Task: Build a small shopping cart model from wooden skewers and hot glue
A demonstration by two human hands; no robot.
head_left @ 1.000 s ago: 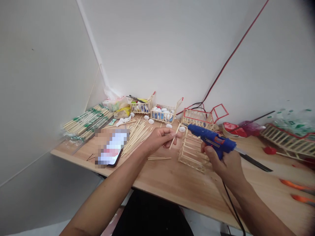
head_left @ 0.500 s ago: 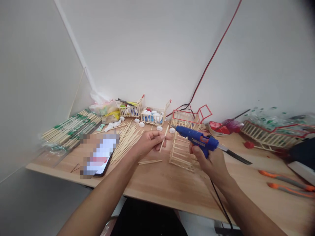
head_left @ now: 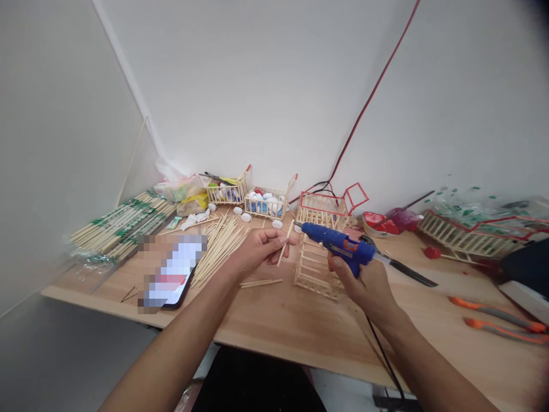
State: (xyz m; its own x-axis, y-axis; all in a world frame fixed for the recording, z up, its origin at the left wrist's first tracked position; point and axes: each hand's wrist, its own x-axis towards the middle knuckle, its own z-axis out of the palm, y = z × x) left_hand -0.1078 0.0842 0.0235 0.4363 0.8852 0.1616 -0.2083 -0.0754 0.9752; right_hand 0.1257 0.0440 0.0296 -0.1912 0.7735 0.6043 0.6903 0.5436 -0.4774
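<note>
Between the thumb and fingers of my left hand [head_left: 262, 249] is a short wooden stick [head_left: 286, 242], held at a steep tilt. My right hand [head_left: 364, 286] grips a blue glue gun [head_left: 337, 241], its nozzle pointing left, close to the stick's upper end. Whether nozzle and stick touch, I cannot tell. Under the glue gun a slatted wooden stick frame [head_left: 315, 266] lies on the table, partly covered by the gun and my right hand. Two loose sticks [head_left: 261, 283] lie just below my left hand.
A pile of sticks [head_left: 221, 246], a phone [head_left: 174, 274] and packaged chopsticks [head_left: 124, 226] are on the left. Small stick carts [head_left: 266, 203] line the wall. To the right are a knife [head_left: 414, 273], orange-handled pliers [head_left: 497, 315] and a red paint bowl [head_left: 380, 224].
The glue gun in my right hand has shifted slightly left, bringing its nozzle nearer to the stick's upper end. My left hand holds the stick almost still.
</note>
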